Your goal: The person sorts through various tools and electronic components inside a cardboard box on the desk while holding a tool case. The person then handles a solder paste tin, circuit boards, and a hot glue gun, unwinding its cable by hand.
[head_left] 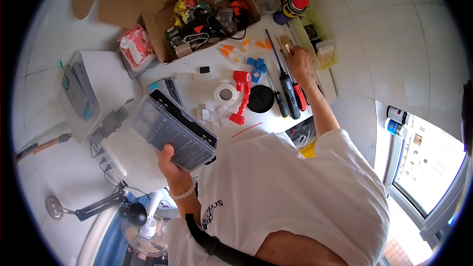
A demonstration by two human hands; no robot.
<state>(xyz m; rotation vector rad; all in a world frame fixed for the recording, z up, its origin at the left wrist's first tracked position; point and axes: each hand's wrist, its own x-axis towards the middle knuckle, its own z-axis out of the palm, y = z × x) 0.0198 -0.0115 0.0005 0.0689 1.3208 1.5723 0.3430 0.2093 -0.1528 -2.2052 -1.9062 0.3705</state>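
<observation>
- White table [130, 143] forms the work surface, against a tiled wall.
- Left hand [171, 166]: thumb lies over the clear case [185, 135]; the grip is closed on its near edge and holds it tilted above the table. Whether the lid is latched cannot be told.
- Right hand [299, 64]: fingers are drawn close together, pointing down beside the light-green bin [327, 37]. Whether they grip a tool cannot be told.
- Adjacent to the right hand: the dark driver [289, 96] and red-handled tool [299, 97] lie side by side.
- Between the hands: the black disc [261, 99], red part [241, 96], white roll [225, 94] and blue pieces [256, 68] lie on the table, touched by neither hand.
- Outer zone: the cardboard box [154, 39] holds mixed parts; the spray can [290, 10] stands near the bin.
- Status, judged from layout: work appears partway. Done: the case is off the table and in hand. Outstanding: tools and small pieces lie loose; no finished assembly is visible.
</observation>
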